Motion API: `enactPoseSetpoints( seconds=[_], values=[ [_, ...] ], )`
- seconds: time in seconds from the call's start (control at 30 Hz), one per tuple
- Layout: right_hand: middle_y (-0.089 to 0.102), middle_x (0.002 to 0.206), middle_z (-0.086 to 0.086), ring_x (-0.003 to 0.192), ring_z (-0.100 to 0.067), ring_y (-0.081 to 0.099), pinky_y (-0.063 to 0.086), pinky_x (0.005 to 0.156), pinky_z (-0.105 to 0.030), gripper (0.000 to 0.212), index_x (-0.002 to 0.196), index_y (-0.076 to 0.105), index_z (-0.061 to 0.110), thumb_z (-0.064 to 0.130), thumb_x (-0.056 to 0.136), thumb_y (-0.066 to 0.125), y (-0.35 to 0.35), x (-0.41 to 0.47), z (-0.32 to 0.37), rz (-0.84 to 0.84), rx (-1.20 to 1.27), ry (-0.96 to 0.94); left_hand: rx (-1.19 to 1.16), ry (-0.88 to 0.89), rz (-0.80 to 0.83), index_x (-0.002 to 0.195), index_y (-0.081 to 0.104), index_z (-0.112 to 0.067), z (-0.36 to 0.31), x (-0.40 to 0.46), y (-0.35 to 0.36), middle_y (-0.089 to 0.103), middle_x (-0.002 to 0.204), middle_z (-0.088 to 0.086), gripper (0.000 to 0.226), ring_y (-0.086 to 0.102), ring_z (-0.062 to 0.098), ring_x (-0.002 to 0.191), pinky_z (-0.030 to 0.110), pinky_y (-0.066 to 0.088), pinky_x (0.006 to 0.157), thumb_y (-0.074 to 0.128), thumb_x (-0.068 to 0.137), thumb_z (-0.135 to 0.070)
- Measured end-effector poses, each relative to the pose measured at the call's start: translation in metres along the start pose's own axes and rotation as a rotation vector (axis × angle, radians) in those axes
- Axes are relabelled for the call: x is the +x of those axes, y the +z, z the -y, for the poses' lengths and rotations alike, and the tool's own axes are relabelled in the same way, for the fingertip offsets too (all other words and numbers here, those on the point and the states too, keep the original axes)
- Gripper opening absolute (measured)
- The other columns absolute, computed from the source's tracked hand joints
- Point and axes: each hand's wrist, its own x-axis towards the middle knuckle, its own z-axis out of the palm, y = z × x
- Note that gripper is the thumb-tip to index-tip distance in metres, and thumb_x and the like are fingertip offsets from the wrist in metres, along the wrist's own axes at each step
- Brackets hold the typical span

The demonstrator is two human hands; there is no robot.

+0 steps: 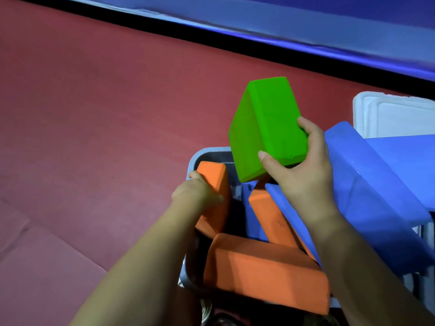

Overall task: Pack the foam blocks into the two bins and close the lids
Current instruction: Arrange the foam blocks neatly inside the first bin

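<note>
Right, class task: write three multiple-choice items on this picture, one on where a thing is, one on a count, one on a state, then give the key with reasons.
1. Where is the green block?
A. Lifted above the bin
B. Flat on the red floor
C. Under the white lid

2. How many orange blocks show?
A. One
B. Three
C. Five

3. What is the left hand doing?
A. Hanging idle
B. Pressing a lid shut
C. Gripping an orange block

Key: 1 A, the right hand holds it up over the bin's contents. 2 B, one at the left hand, one leaning in the middle, one lying nearest. 3 C, its fingers curl round the block's edge.
</note>
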Motion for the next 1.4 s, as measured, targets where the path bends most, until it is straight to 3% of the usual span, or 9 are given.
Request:
enactPoseSetpoints(
  seconds=[0.13, 0.23, 0.67, 0.87, 1.0, 1.1, 1.2, 1.3, 1.4],
  values=[
    [0.048, 0.135, 0.003, 0.124, -0.009, 0.044, 0.034, 0.1, -0.015, 0.079, 0.135, 0.042, 0.021, 0.035, 0.068, 0.081, 0.0, -0.001, 0.0, 0.002, -0.01, 0.007, -0.051, 0.055, -0.221, 0.139, 0.018, -0.001, 0.009, 0.009, 0.02, 0.05, 0.13, 0.017, 0.092, 0.052, 0.035, 0.12, 0.042, 0.042, 0.093, 0.058, 0.078, -0.057],
    [0.047, 0.136, 0.004, 0.124, -0.008, 0.043, 0.033, 0.1, -0.014, 0.078, 0.136, 0.042, 0.021, 0.032, 0.069, 0.081, 0.0, -0.001, 0.001, 0.008, -0.02, 0.007, -0.087, 0.077, -0.274, 0.142, 0.012, 0.003, 0.002, 0.013, 0.027, 0.048, 0.131, 0.021, 0.094, 0.051, 0.037, 0.12, 0.042, 0.042, 0.093, 0.053, 0.084, -0.058],
    [0.048, 0.134, 0.005, 0.123, -0.007, 0.045, 0.039, 0.102, -0.023, 0.075, 0.135, 0.042, 0.025, 0.031, 0.07, 0.081, 0.003, 0.0, 0.001, 0.052, 0.001, 0.021, -0.229, 0.077, -0.078, 0.151, -0.01, -0.016, -0.02, 0.049, 0.09, 0.032, 0.141, 0.021, 0.1, 0.047, 0.041, 0.122, 0.046, 0.041, 0.096, 0.056, 0.087, -0.055],
    [0.047, 0.133, 0.006, 0.12, -0.004, 0.043, 0.034, 0.098, -0.01, 0.076, 0.135, 0.043, 0.024, 0.031, 0.069, 0.081, 0.008, -0.002, 0.0, 0.077, -0.007, 0.012, -0.479, 0.045, -0.057, 0.134, 0.033, -0.005, 0.004, 0.065, 0.077, 0.041, 0.137, 0.02, 0.077, 0.047, 0.037, 0.123, 0.045, 0.046, 0.098, 0.067, 0.08, -0.048],
    [0.047, 0.132, 0.004, 0.117, -0.001, 0.041, 0.027, 0.094, 0.0, 0.076, 0.135, 0.043, 0.021, 0.028, 0.07, 0.081, 0.009, -0.006, -0.003, 0.083, -0.015, -0.015, -0.585, 0.037, 0.097, 0.136, 0.036, -0.006, 0.007, 0.053, 0.065, 0.049, 0.132, 0.015, 0.066, 0.054, 0.035, 0.116, 0.044, 0.055, 0.082, 0.063, 0.085, -0.039],
    [0.047, 0.133, 0.0, 0.114, 0.005, 0.037, 0.024, 0.092, 0.005, 0.076, 0.135, 0.044, 0.017, 0.024, 0.07, 0.081, 0.006, -0.011, 0.0, 0.066, -0.018, -0.042, -0.488, 0.069, 0.042, 0.134, 0.042, 0.002, 0.012, 0.033, 0.053, 0.054, 0.13, 0.021, 0.054, 0.054, 0.036, 0.117, 0.039, 0.048, 0.088, 0.055, 0.09, -0.027],
    [0.047, 0.13, -0.004, 0.108, 0.01, 0.034, 0.023, 0.091, 0.006, 0.076, 0.135, 0.045, 0.014, 0.021, 0.068, 0.081, 0.003, -0.018, 0.006, 0.063, -0.039, -0.106, -0.348, 0.117, 0.055, 0.12, 0.056, 0.008, 0.017, 0.001, 0.043, 0.062, 0.12, 0.024, 0.043, 0.059, 0.037, 0.11, 0.038, 0.047, 0.078, 0.056, 0.088, -0.021],
    [0.047, 0.13, -0.007, 0.111, 0.004, 0.038, 0.022, 0.091, 0.006, 0.076, 0.135, 0.045, 0.011, 0.02, 0.068, 0.081, 0.0, -0.025, 0.008, 0.061, -0.047, -0.132, -0.171, 0.259, 0.141, 0.122, 0.055, 0.003, 0.015, -0.044, 0.053, 0.061, 0.12, 0.02, 0.051, 0.057, 0.034, 0.111, 0.036, 0.043, 0.078, 0.06, 0.088, -0.036],
    [0.048, 0.13, -0.009, 0.119, -0.011, 0.043, 0.026, 0.095, -0.001, 0.076, 0.134, 0.046, 0.01, 0.019, 0.067, 0.081, -0.004, -0.03, 0.008, 0.052, -0.049, -0.138, -0.118, 0.432, 0.187, 0.128, 0.05, -0.009, 0.005, -0.081, 0.076, 0.052, 0.13, 0.015, 0.067, 0.048, 0.032, 0.123, 0.033, 0.041, 0.097, 0.053, 0.085, -0.061]
  ],
)
